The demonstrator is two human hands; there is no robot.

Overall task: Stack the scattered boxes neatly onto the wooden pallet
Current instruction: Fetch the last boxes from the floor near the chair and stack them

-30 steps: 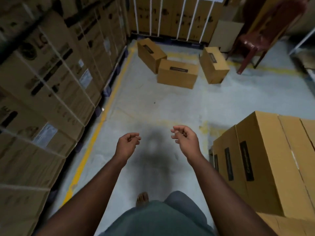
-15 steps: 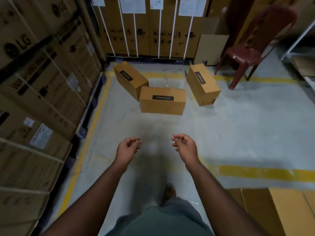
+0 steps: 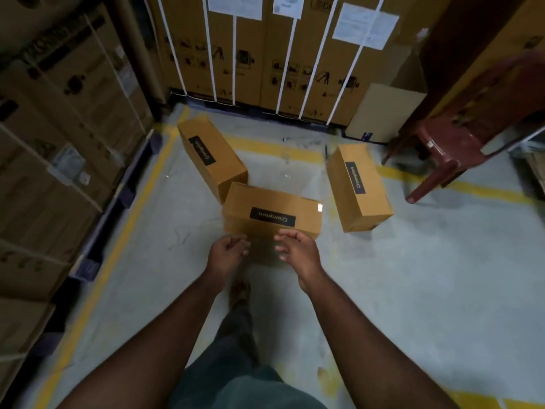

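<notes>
Three brown cardboard boxes with black labels lie scattered on the grey floor. The nearest box (image 3: 272, 215) lies crosswise just ahead of me. A second box (image 3: 211, 156) lies behind it to the left, touching its corner. A third box (image 3: 358, 185) lies apart to the right. My left hand (image 3: 225, 255) and my right hand (image 3: 298, 252) hover side by side just in front of the nearest box, fingers loosely curled, holding nothing. The pallet is out of view.
Tall strapped cartons (image 3: 59, 137) line the left side, and more strapped cartons (image 3: 265, 54) stand at the back. A dark red plastic chair (image 3: 448, 146) stands at the right. Yellow floor lines (image 3: 124, 219) border the floor. My foot (image 3: 239, 292) shows below my hands.
I have walked forward, so the three boxes are now much closer. The stacked boxes at the lower right have left the view. Both hands stay empty and now reach the nearest box's front edge.
</notes>
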